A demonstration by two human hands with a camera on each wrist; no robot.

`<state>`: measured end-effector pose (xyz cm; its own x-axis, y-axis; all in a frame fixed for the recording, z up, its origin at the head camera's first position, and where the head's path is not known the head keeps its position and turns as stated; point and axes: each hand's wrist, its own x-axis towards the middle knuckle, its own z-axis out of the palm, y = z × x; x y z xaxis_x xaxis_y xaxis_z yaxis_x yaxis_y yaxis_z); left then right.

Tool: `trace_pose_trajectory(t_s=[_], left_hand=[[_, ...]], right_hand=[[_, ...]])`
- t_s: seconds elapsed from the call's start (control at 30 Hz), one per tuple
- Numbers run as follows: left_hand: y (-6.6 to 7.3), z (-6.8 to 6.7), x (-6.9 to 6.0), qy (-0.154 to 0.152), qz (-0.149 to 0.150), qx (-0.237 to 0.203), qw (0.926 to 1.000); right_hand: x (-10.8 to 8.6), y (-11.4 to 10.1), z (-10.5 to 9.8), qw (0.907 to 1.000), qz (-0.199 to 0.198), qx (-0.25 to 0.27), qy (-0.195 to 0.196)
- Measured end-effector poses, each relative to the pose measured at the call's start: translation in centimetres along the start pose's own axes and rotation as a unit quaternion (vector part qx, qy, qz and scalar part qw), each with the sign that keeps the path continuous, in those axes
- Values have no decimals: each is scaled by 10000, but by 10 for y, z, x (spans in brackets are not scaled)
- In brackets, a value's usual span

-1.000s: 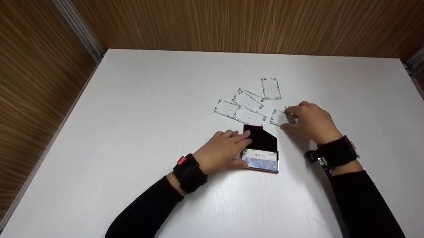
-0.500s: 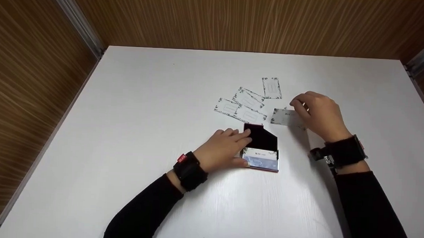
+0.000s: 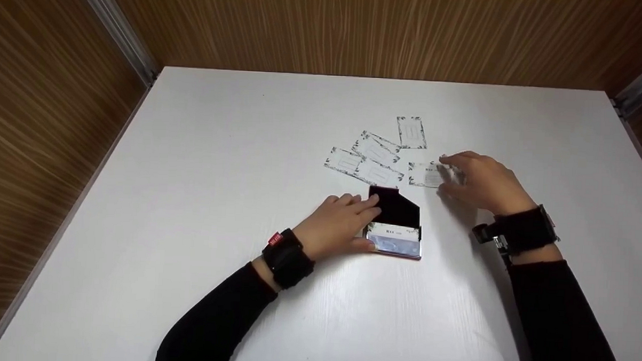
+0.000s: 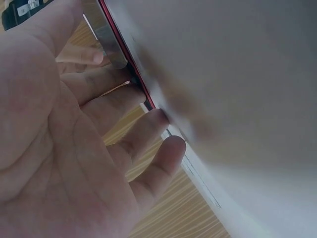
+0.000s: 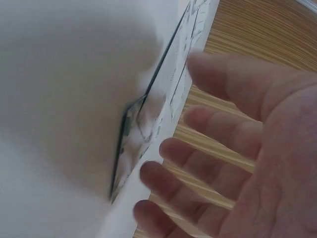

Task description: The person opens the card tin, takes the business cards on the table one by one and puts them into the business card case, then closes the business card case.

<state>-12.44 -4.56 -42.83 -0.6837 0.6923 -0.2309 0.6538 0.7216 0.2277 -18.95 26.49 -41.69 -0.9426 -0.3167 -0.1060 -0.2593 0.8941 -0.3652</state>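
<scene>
Loose cards (image 3: 379, 173) crowd just past card case (image 3: 399, 210); single card (image 3: 423, 175) past its far R corner, R hand (image 3: 486, 182) over it, thumb & fingers apart, contact unclear. L hand (image 3: 336, 227), fingers extended, touches case's L side. Table edge (image 3: 282, 73) well past case; tabletop (image 3: 208, 187) runs wide to its L.

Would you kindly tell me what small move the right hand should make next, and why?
Probably pinch the loose card by the right hand: its thumb and fingers are apart, holding nothing, while the left hand touches the open card case.
</scene>
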Motion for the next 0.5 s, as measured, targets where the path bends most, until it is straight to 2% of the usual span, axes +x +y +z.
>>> trace_pose_trajectory(t_s=[0.1,0.33,0.5], left_hand=[[0,1,0,-22,-20,-29,10000],[-1,3,1,51,5,54,10000],[-1,1,2,40,20,81,10000]], right_hand=[[1,3,3,9999,16,49,-136],[2,7,6,9999,50,-73,78],[3,10,4,9999,152,64,-12]])
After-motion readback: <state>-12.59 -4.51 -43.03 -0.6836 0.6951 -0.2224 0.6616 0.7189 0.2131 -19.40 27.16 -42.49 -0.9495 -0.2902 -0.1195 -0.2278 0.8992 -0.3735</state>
